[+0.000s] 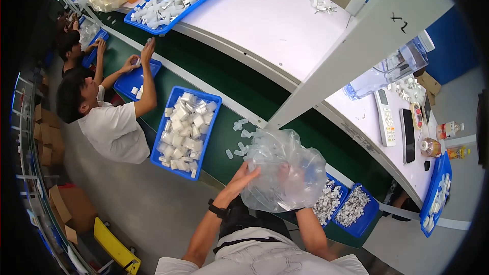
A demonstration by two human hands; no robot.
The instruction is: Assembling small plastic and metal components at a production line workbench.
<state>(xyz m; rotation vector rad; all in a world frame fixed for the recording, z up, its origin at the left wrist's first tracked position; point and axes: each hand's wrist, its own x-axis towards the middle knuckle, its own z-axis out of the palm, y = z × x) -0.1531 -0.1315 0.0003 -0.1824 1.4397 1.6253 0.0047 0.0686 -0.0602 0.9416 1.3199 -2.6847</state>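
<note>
A large crumpled clear plastic bag (285, 170) is held up over the near edge of the green conveyor belt (224, 97). My left hand (243, 177) grips its left side, fingers spread on the film. My right hand (291, 175) is inside or behind the bag and shows only dimly through the plastic. Several small white plastic parts (239, 137) lie loose on the belt just beyond the bag. A black band is on my left wrist.
A blue tray (210, 125) of bagged white parts sits left of the bag. Two small blue bins (369, 214) of white parts sit to my right. A white table (285, 25) beyond the belt carries another blue tray, a remote and a phone. Co-workers (109, 122) sit at left.
</note>
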